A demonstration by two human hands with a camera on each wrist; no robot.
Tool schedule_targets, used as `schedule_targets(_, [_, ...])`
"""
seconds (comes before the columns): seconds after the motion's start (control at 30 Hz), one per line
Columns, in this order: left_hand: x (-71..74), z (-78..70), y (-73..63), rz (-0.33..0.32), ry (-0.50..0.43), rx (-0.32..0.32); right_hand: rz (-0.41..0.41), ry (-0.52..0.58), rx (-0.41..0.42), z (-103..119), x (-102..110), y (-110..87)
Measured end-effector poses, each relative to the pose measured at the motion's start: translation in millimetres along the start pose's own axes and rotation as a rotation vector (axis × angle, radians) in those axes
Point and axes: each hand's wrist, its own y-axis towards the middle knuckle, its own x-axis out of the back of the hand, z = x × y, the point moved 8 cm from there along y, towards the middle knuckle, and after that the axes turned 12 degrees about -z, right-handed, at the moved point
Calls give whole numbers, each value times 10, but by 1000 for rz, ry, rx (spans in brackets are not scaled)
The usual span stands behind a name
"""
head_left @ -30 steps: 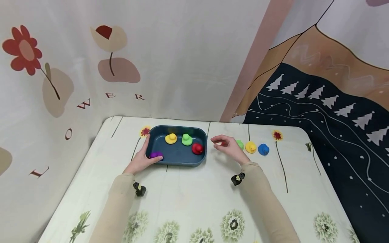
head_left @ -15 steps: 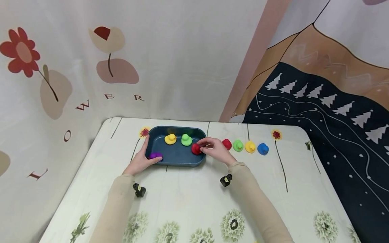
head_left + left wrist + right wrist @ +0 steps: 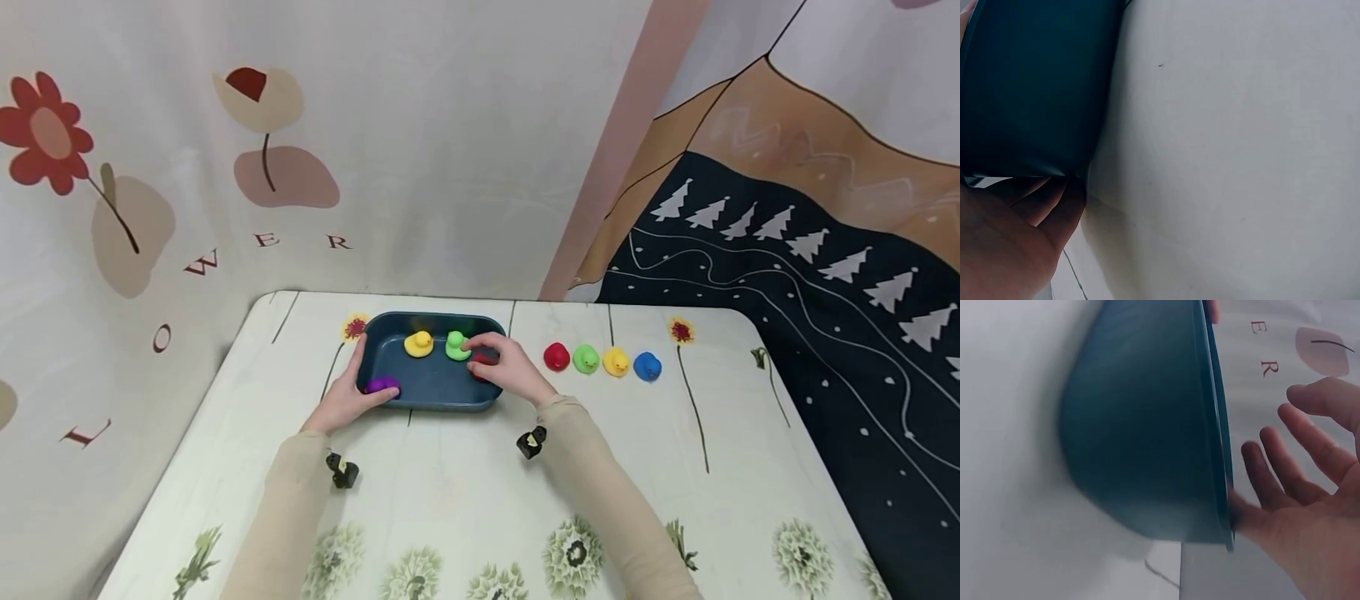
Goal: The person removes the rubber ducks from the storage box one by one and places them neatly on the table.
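Observation:
A dark blue tray stands on the table, with my left hand holding its left end, thumb over the front rim and fingers along the outer wall. Beside that thumb lies a purple duck. Toward the tray's back are a yellow toy duck and a green duck. My right hand is over the tray's right end, fingertips close to the green duck; it partly covers a red duck. In the right wrist view its fingers are spread with nothing between them.
Right of the tray, a red duck, a green duck, a yellow duck and a blue duck form a row. A flower-print cloth covers the table. A printed curtain hangs behind.
My right hand has moved left from the duck row on the table, past the red duck in the tray, toward the green one. My left hand has stayed on the tray.

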Motion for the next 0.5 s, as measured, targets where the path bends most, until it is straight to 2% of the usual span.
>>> schedule_targets(0.3, [-18,-5,1,5,-7,0,12,-113,-43,-19,-198,45])
schedule_targets(0.5, [-4,5,4,2,5,-1,46,-118,-85,-66,-298,32])
